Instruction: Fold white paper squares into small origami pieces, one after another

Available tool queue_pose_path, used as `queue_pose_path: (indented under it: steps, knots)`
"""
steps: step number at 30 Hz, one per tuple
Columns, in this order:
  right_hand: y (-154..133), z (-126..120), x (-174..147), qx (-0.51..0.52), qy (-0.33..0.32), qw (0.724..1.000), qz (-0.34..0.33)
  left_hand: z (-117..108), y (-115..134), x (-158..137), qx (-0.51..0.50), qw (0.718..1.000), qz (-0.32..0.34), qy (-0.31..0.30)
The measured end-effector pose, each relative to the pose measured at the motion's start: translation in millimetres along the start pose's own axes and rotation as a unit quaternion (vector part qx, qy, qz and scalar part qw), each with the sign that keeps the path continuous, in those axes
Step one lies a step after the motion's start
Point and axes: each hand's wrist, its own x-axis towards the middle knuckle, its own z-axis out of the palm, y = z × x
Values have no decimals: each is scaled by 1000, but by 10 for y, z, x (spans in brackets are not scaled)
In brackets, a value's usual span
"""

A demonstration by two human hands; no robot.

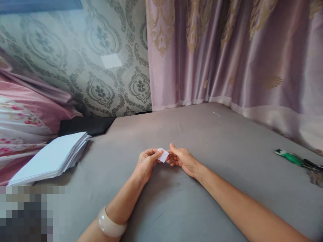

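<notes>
A small piece of white paper (164, 156), seemingly folded, is pinched between the thumb and fingers of my left hand (148, 162). It is held over the grey surface (176, 208), near the middle of the view. My right hand (183, 159) is just to the right of the paper, its thumb raised and apart from the loosely curved fingers. Those fingertips come close to the paper's right edge; whether they touch it I cannot tell. A pale bangle (111, 223) circles my left forearm.
To the left lies a thick stack of white paper sheets (52, 158), with a flat black item (85, 126) behind it. Keys with a green tag (292, 158) lie at the right. A patterned wall (101, 40) and purple curtains (196, 53) border the back.
</notes>
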Motion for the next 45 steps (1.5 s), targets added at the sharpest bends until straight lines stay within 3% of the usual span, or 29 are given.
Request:
queue_pose_path:
  steps: [5,9,12,20,29,35,39,42,45]
  knots:
    - [3,-24,-25,-61,10,997,-55,27,17,-28,-5,1000,-10,-28]
    - [23,-33,14,17,31,997,-63,58,17,-33,-98,994,-29,-31]
    - [31,-48,33,57,52,994,-72,71,-5,-31,-109,994,-22,-23]
    - [38,3,6,31,35,996,-71,87,-14,-47,-22,999,31,32]
    - [-40,-139,-63,-180,-27,981,-64,-8,134,-118,134,990,6,-43]
    - [-113,-138,-112,-194,-14,981,-18,-47,110,-81,166,983,25,-78]
    - [-124,-80,-142,-221,-12,975,-10,-19,88,-86,196,979,33,-54]
    - [-108,-69,-133,-208,-11,978,-8,14,47,-77,162,986,18,-32]
    - [-77,-87,-88,-120,2,993,-18,29,6,-54,60,998,-4,-35]
